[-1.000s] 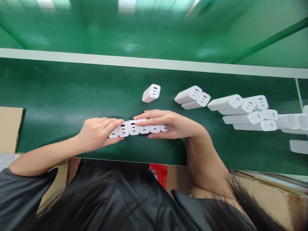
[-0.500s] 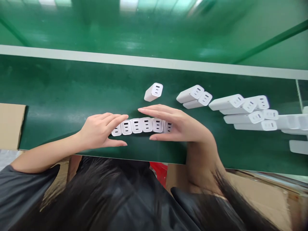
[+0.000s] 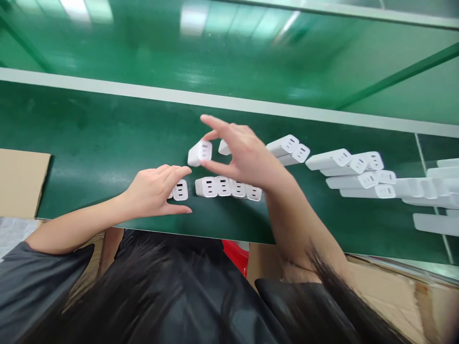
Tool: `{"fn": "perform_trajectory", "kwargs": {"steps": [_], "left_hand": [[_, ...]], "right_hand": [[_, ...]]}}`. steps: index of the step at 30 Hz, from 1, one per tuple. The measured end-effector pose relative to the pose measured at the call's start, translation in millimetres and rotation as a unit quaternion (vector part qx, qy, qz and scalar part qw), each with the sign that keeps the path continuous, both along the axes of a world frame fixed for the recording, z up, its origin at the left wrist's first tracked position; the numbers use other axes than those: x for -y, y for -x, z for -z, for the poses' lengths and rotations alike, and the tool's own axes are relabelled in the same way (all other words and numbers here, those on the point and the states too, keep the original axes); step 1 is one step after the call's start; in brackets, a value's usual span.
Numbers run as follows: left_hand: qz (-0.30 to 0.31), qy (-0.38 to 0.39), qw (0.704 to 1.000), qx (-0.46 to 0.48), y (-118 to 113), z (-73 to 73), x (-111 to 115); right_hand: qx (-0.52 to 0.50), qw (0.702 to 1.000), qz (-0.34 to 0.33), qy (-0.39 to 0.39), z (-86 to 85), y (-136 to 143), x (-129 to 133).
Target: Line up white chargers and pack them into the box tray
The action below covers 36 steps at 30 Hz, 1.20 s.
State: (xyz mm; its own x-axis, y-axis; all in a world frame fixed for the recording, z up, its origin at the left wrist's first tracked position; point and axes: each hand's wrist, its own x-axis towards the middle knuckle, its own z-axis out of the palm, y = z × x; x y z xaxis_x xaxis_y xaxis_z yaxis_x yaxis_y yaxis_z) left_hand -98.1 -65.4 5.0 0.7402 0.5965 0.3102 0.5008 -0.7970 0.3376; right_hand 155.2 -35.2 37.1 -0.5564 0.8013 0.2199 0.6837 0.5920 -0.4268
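Between the thumb and fingers of my right hand (image 3: 241, 150) is a white charger block (image 3: 200, 153) with a face of slots, tilted, above the row. My left hand (image 3: 152, 191) lies at the row's left end, thumb and fingers spread around a white charger block (image 3: 180, 190); another beside it is mostly hidden by the hand. Past a gap, several more charger blocks (image 3: 209, 187) stand side by side under my right hand. One loose charger block (image 3: 224, 147) shows partly behind my right hand.
To the right, a pair of charger blocks (image 3: 283, 145) leans together. Farther right lie several more charger blocks (image 3: 330, 159). A cardboard sheet (image 3: 23, 181) is at the left edge of the green table (image 3: 107, 129). A pale strip (image 3: 143, 95) runs along the back.
My right hand has moved from the row's right end up and left, and a charger block is now in its grip. A gap has opened in the row. My left hand stays nearly still.
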Motion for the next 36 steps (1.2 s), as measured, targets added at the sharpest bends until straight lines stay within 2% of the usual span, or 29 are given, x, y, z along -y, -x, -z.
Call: {"fn": "perform_trajectory", "kwargs": {"steps": [2,4,8,10,12,14,17,20,23,28,31,33,36], "left_hand": [[0.005,0.018,1.0,-0.007,1.0,-1.5,-1.7],[0.017,0.044,0.999,-0.026,2.4,-3.8,-4.0],[0.044,0.08,0.99,-0.103,8.2,-12.8,-9.6],[0.051,0.09,0.983,-0.149,12.7,-19.1,-12.3],[0.048,0.1,0.975,-0.193,16.8,-25.0,-14.1],[0.04,0.104,0.968,-0.224,19.1,-28.9,-14.7],[0.034,0.099,0.966,-0.235,17.5,-28.6,-13.8],[0.039,0.096,0.974,-0.202,11.6,-20.3,-12.7],[0.056,0.097,0.985,-0.132,3.9,-6.8,-10.4],[0.051,0.071,0.996,-0.028,-10.5,16.1,-0.3],[0.053,0.046,0.998,0.004,-17.6,23.3,5.3],[0.066,0.029,0.997,0.033,-20.4,25.0,6.9],[0.084,0.017,0.994,0.071,-21.5,25.8,6.6]], "right_hand": [[0.033,0.999,0.038,-0.019,5.1,-11.5,-11.7],[0.062,0.997,0.049,-0.022,9.0,-20.7,-15.9],[0.058,0.996,0.044,-0.042,1.4,-23.4,0.3],[0.038,0.999,0.015,-0.033,-6.6,-19.6,16.3],[0.034,0.998,-0.046,0.005,-10.5,-16.4,32.3],[0.053,0.994,-0.089,0.043,-7.4,-15.4,45.2],[0.089,0.991,-0.08,0.055,7.1,-16.5,55.3],[0.091,0.994,-0.056,0.035,21.9,-16.6,56.9],[0.085,0.995,-0.049,0.02,28.0,-15.0,55.8],[0.081,0.991,-0.082,0.064,19.6,-18.7,54.8],[0.069,0.987,-0.094,0.109,9.9,-26.5,52.0],[0.031,0.988,-0.086,0.121,6.3,-33.0,48.3],[-0.081,0.991,-0.057,0.09,9.1,-43.3,42.1]]}}
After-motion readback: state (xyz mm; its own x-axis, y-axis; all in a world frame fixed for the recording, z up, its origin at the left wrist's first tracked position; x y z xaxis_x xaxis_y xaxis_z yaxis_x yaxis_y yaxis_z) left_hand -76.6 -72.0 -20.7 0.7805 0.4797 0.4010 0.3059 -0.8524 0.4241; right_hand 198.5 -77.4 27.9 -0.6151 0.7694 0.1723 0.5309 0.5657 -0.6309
